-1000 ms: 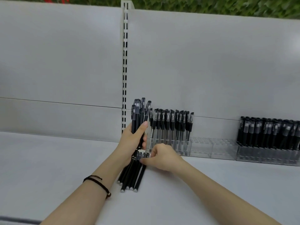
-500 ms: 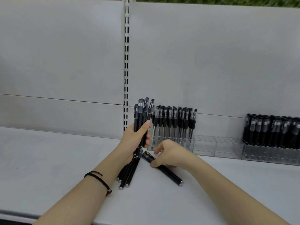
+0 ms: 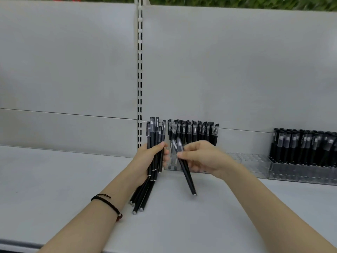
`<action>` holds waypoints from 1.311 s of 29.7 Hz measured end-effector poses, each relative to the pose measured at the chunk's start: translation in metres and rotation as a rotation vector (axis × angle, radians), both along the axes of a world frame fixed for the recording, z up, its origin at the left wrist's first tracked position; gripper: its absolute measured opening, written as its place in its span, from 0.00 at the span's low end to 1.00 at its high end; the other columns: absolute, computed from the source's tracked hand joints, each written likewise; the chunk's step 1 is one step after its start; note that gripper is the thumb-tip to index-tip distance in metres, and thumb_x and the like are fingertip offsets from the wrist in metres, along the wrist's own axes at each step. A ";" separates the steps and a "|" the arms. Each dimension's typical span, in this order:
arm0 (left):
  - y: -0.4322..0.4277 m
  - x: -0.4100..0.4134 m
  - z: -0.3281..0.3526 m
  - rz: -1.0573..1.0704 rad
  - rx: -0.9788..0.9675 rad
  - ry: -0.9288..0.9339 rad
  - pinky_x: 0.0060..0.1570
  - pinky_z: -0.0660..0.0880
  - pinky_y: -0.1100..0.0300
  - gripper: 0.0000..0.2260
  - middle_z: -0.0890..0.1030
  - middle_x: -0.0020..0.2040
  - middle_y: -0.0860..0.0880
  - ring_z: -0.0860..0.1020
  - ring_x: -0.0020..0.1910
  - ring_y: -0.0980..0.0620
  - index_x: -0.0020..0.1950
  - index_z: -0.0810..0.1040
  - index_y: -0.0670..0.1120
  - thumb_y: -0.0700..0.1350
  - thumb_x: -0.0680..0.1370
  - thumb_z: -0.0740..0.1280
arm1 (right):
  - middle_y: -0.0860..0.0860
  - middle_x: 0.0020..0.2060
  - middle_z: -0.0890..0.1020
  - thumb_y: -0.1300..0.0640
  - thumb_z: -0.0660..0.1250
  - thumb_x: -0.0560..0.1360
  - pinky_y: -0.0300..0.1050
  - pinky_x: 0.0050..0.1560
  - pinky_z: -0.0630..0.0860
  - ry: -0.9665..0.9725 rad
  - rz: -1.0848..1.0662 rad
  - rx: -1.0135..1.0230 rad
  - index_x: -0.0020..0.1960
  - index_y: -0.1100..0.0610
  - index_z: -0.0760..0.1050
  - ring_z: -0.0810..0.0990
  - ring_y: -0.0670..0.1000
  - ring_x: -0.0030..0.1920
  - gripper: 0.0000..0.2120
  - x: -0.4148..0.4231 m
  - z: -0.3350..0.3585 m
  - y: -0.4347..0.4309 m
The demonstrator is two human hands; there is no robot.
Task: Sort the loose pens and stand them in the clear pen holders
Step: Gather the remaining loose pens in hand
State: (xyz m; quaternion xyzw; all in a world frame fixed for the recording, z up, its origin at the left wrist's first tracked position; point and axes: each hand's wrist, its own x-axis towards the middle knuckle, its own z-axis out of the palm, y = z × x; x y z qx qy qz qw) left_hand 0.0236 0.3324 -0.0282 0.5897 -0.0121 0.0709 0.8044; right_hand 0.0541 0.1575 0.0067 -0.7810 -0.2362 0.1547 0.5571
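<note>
Black pens (image 3: 155, 137) stand bunched upright in the left hand (image 3: 148, 158), fingers wrapped round them, above a few loose pens (image 3: 141, 198) lying on the shelf (image 3: 54, 179). The right hand (image 3: 203, 158) pinches a tilted pen (image 3: 187, 175) just before the partly filled clear pen holder (image 3: 244, 159).

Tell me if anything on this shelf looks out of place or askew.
Nothing looks damaged or spilled. A few loose pens lie flat on the shelf, not yet in the clear holder, below the left hand gripping an upright bundle. The right hand pinches one pen at a tilt.
</note>
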 end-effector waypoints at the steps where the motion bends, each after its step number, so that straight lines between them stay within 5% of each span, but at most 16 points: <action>1: -0.002 -0.002 0.001 -0.054 0.003 0.022 0.32 0.78 0.60 0.07 0.81 0.36 0.46 0.80 0.32 0.51 0.52 0.76 0.38 0.42 0.81 0.63 | 0.52 0.29 0.76 0.62 0.70 0.75 0.36 0.26 0.69 0.011 0.008 0.120 0.39 0.62 0.77 0.72 0.47 0.28 0.07 0.000 0.001 0.000; 4: -0.007 -0.010 0.004 -0.233 0.031 0.085 0.38 0.81 0.56 0.10 0.85 0.46 0.41 0.85 0.43 0.45 0.57 0.77 0.37 0.42 0.81 0.62 | 0.51 0.30 0.77 0.64 0.67 0.77 0.34 0.27 0.70 0.029 -0.010 0.337 0.42 0.62 0.76 0.73 0.47 0.29 0.05 0.000 0.003 0.000; 8: -0.007 -0.015 0.006 -0.402 -0.002 0.125 0.44 0.82 0.53 0.14 0.83 0.52 0.36 0.84 0.47 0.41 0.59 0.78 0.36 0.45 0.80 0.61 | 0.52 0.32 0.78 0.64 0.68 0.76 0.35 0.30 0.71 -0.084 -0.100 0.316 0.44 0.61 0.77 0.74 0.46 0.31 0.03 0.000 0.000 0.001; 14: -0.006 -0.012 -0.001 -0.431 0.102 0.022 0.40 0.76 0.56 0.13 0.79 0.42 0.44 0.76 0.36 0.49 0.59 0.75 0.41 0.49 0.80 0.63 | 0.51 0.30 0.76 0.61 0.69 0.76 0.36 0.29 0.70 -0.210 -0.156 0.230 0.47 0.64 0.76 0.72 0.47 0.29 0.05 0.000 -0.002 0.004; 20: -0.007 -0.012 -0.001 -0.425 0.161 -0.045 0.31 0.69 0.62 0.06 0.70 0.33 0.50 0.66 0.29 0.55 0.44 0.74 0.47 0.47 0.75 0.68 | 0.49 0.33 0.78 0.59 0.71 0.75 0.33 0.28 0.69 -0.263 -0.163 0.211 0.49 0.63 0.77 0.72 0.40 0.26 0.07 -0.005 -0.002 0.009; 24: -0.006 -0.012 -0.001 -0.324 0.199 -0.022 0.25 0.64 0.65 0.09 0.64 0.29 0.52 0.62 0.25 0.56 0.38 0.70 0.48 0.45 0.74 0.70 | 0.47 0.34 0.78 0.55 0.73 0.73 0.31 0.29 0.67 -0.341 -0.184 0.182 0.45 0.57 0.78 0.72 0.39 0.27 0.07 -0.006 -0.004 0.014; 28: -0.003 -0.009 0.002 -0.200 0.058 -0.041 0.20 0.59 0.67 0.11 0.60 0.26 0.53 0.58 0.21 0.58 0.36 0.69 0.49 0.46 0.73 0.70 | 0.49 0.33 0.78 0.54 0.72 0.74 0.33 0.28 0.67 -0.357 -0.196 0.198 0.44 0.56 0.78 0.72 0.40 0.25 0.06 -0.010 -0.003 0.014; 33: 0.002 -0.011 0.006 -0.071 -0.031 -0.177 0.24 0.66 0.64 0.10 0.65 0.26 0.52 0.64 0.22 0.56 0.39 0.69 0.48 0.47 0.72 0.70 | 0.51 0.38 0.80 0.51 0.71 0.74 0.32 0.27 0.69 -0.308 -0.217 0.285 0.50 0.55 0.78 0.73 0.40 0.26 0.10 -0.013 0.001 0.014; 39: -0.026 -0.016 -0.004 -0.163 0.263 -0.217 0.41 0.78 0.59 0.05 0.78 0.34 0.49 0.78 0.35 0.50 0.46 0.74 0.43 0.44 0.79 0.65 | 0.46 0.42 0.80 0.46 0.70 0.74 0.41 0.39 0.73 -0.483 -0.203 0.296 0.61 0.46 0.77 0.74 0.46 0.36 0.16 -0.020 0.015 0.008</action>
